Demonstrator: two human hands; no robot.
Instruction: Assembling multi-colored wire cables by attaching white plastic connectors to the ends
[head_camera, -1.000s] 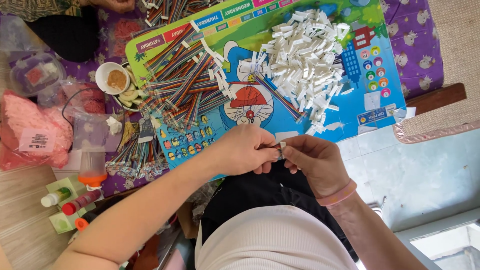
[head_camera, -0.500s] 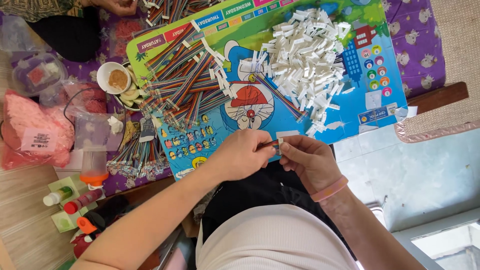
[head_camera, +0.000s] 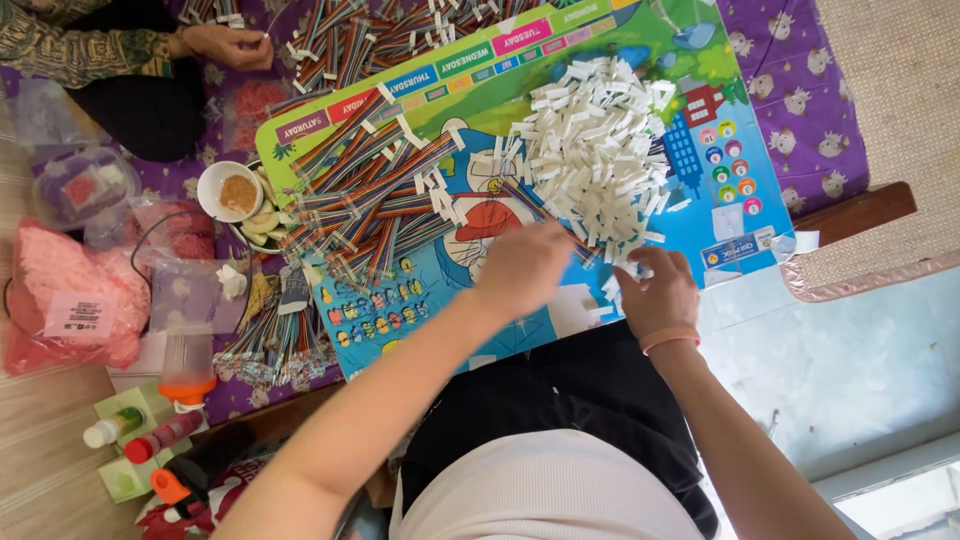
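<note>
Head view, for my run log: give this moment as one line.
left hand: over ribbon cables | right hand: at white connector pile | surface: cartoon board

Bright, even daylight; hands motion-blurred.

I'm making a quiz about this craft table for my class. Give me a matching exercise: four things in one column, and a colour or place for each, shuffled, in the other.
Things
1. pile of small connector pieces
2. bundle of ribbon cables
3. wristband
4. small bowl of powder

Descriptions
A. pink, on the right hand's wrist
B. white heap on the play mat, above the right hand
C. multicoloured stripes, left of the left hand
D. round and white, at the mat's left edge

Pairs: 1-B, 2-C, 3-A, 4-D
</note>
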